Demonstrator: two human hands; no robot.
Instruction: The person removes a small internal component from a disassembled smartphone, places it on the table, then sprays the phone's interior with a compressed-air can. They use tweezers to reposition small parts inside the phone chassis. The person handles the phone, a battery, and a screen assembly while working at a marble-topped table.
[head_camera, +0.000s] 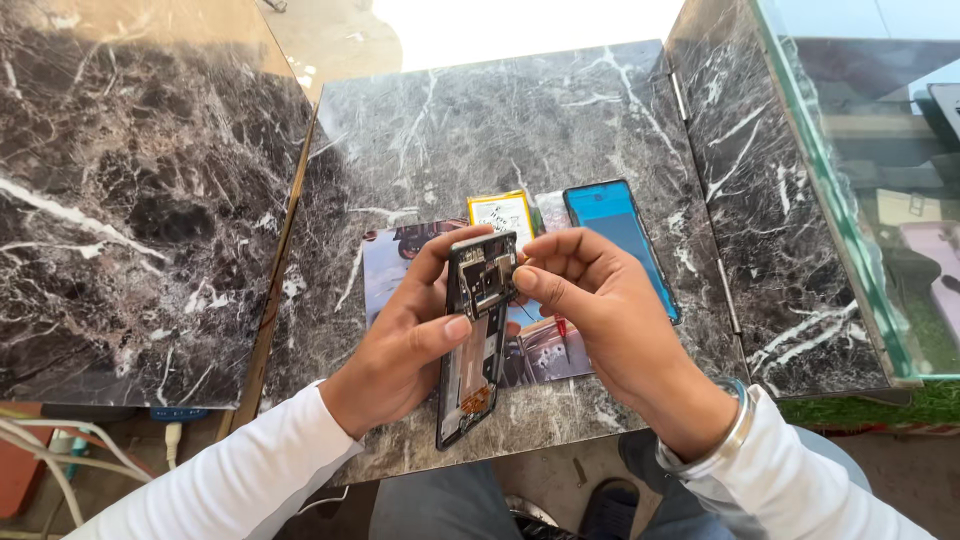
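Observation:
My left hand (405, 335) grips an opened phone frame (472, 370) by its left edge, thumb across the front, holding it upright over the marble table (470, 130). Its back is off and the inner parts show. My right hand (600, 305) pinches at the top of the frame near the camera section, fingertips touching the board there. Whether a small part sits between those fingers is hidden. On the table behind lie a white and yellow battery (500, 212) and a blue phone screen panel (620, 235).
A printed picture mat (385, 265) lies under the hands. A glass display case (880, 200) stands at the right. A second marble counter (130, 180) is at the left, with white cables (50, 455) below it. My shoe shows on the floor.

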